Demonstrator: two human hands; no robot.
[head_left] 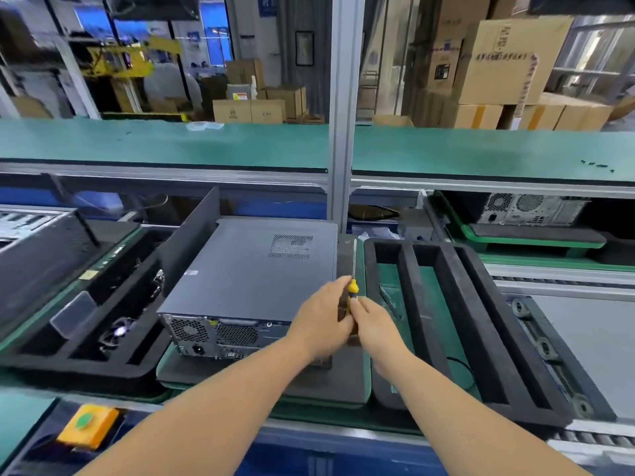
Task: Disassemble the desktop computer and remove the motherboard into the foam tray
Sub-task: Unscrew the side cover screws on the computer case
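Note:
A dark grey desktop computer [251, 273] lies on its side on a foam pad, its rear panel with fan grilles facing me. Its side cover is on. My left hand [323, 321] and my right hand [376, 324] meet at the case's near right corner. Both grip a screwdriver [353, 286] with a yellow and black handle, its thin metal shaft pointing up and away. Right of the computer lies a black foam tray [457, 324] with long slots, holding a clear bag. The motherboard is hidden inside the case.
Another black foam tray [82, 341] at left holds a fan and cables. A loose dark panel [192, 235] leans beside the computer. A second computer [532, 209] sits at far right. A yellow box with a green button [86, 422] is at the near edge. A metal post [340, 132] rises behind.

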